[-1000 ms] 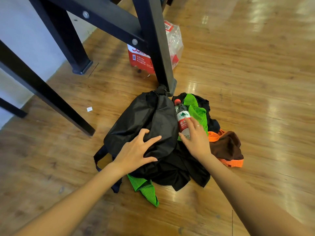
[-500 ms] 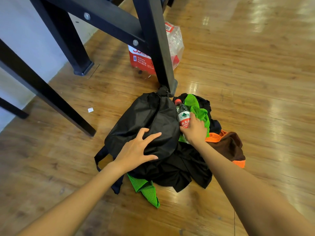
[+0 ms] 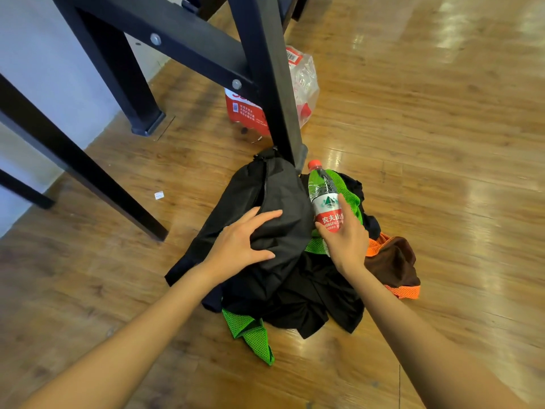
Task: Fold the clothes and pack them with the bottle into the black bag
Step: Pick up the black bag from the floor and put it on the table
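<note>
A black bag (image 3: 274, 199) lies on the wooden floor on top of a heap of clothes. My left hand (image 3: 241, 246) rests on the bag with its fingers spread and slightly curled over the fabric. My right hand (image 3: 349, 240) grips a clear water bottle (image 3: 323, 193) with a red cap and red label, lifted off the heap and tilted. Under and beside the bag lie a black garment (image 3: 312, 296), a green mesh garment (image 3: 250, 332) and an orange and brown garment (image 3: 395, 264), all crumpled.
A black metal table leg (image 3: 265, 72) stands right behind the bag, with a diagonal brace and other legs (image 3: 79, 169) to the left. A plastic-wrapped pack with a red label (image 3: 303, 84) sits behind the leg. Open wooden floor (image 3: 442, 143) lies to the right.
My right hand has closed round the bottle and lifted it off the clothes, tilting it upward. My left hand stays on the bag.
</note>
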Demonstrator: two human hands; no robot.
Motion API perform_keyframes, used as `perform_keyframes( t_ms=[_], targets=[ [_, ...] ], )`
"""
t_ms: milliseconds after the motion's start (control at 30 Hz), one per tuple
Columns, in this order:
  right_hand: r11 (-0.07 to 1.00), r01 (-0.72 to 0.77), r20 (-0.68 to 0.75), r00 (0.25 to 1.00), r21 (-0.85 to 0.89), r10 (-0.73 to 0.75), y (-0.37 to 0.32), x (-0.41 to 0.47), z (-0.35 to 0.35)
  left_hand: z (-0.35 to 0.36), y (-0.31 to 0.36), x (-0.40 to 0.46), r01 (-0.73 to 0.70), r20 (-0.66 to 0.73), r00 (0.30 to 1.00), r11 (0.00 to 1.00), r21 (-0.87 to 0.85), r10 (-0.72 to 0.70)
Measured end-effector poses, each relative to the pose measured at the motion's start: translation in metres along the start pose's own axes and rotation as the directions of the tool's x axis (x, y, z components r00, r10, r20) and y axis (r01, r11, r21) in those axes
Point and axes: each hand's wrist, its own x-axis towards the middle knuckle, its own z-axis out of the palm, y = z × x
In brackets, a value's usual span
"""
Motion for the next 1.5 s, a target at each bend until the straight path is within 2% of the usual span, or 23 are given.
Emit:
perform_keyframes(
  t_ms=[133, 267, 600, 800, 1033, 1267, 1367, 1500],
  targets=[
    [0.992, -0.048, 0.006, 0.999, 0.118, 0.048, -0.031, -0.004, -0.038, -0.035, 0.036, 0.004, -0.016, -0.046, 0.999, 0.992, -0.127, 0.011],
    [0.981, -0.046, 0.017, 0.999, 0.189, 0.043, -0.080, -0.008, -0.096, -0.082, 0.090, -0.003, -0.004, -0.038, 0.999, 0.986, -0.167, -0.003],
    [0.955, 0.004, 0.054, 0.998, 0.296, -0.020, -0.240, -0.023, -0.280, -0.240, 0.265, -0.048, -0.009, -0.039, 0.999, 0.998, -0.056, 0.007],
    [0.935, 0.019, 0.080, 0.996, 0.354, -0.051, -0.368, -0.030, -0.404, -0.370, 0.385, -0.092, -0.018, -0.106, 0.994, 0.997, 0.073, 0.026],
    [0.894, 0.112, 0.132, 0.974, 0.434, -0.187, -0.528, -0.050, -0.517, -0.521, 0.501, -0.164, 0.027, -0.225, 0.974, 0.996, 0.085, -0.007],
    [0.842, 0.312, 0.171, 0.891, 0.440, -0.420, -0.658, -0.094, -0.550, -0.633, 0.541, -0.261, 0.163, -0.392, 0.915, 0.978, 0.133, -0.099],
    [0.798, 0.365, 0.202, 0.839, 0.480, -0.505, -0.704, -0.124, -0.536, -0.667, 0.534, -0.313, 0.217, -0.448, 0.885, 0.963, 0.158, -0.126],
    [0.737, 0.414, 0.274, 0.740, 0.534, -0.614, -0.754, -0.173, -0.500, -0.698, 0.507, -0.388, 0.342, -0.510, 0.828, 0.931, 0.126, -0.235]
  ],
)
